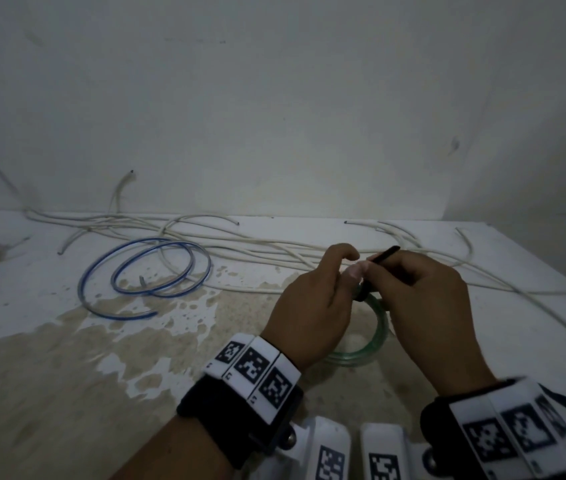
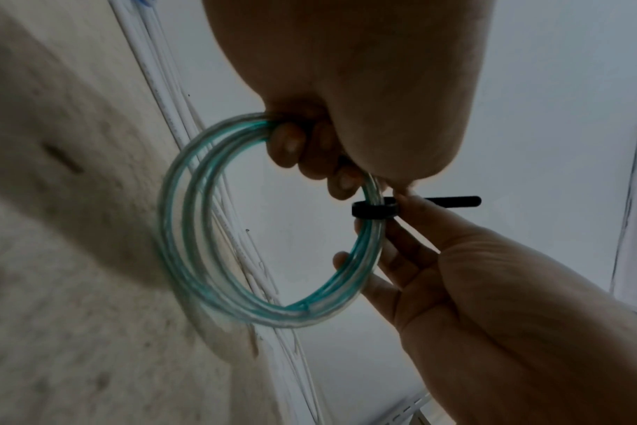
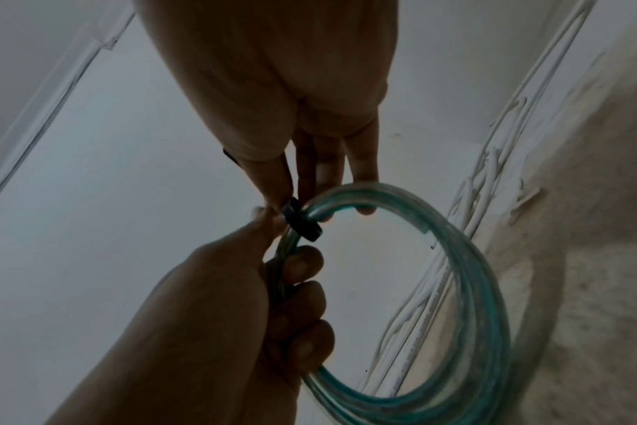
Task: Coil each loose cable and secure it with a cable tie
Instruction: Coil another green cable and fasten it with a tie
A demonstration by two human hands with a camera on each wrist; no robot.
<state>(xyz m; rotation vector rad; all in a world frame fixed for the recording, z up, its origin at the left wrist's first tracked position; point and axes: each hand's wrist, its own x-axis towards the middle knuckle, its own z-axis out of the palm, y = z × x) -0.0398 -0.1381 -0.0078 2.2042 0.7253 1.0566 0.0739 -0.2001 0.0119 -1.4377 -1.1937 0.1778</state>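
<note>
A coil of clear tubing with a green-teal stripe [image 2: 259, 250], wound in several loops, is held up off the bench at the lower centre-right of the head view, mostly hidden there behind the two hands. A black cable tie [image 2: 373, 210] is wrapped around the bundled loops at one spot, its free tail sticking out to the right in the left wrist view and up toward the wall in the head view. The left hand [image 1: 312, 306] has its fingers curled round the coil just beside the tie, clamped on the loops, with the thumb tip meeting the right hand at the tie. The right hand [image 1: 426, 306] pinches the tie's tail between thumb and forefinger, while its other fingers lie straight behind the coil. To the left of the hands in the head view, a loose clear tube with a blue stripe [image 1: 150, 271] lies in open curls on the white, brown-stained bench [image 1: 67, 375]. Behind it, a tangle of loose white cables [image 1: 240, 240] runs along the foot of the pale wall [image 1: 274, 98] and trails off toward the right edge of the frame.
</note>
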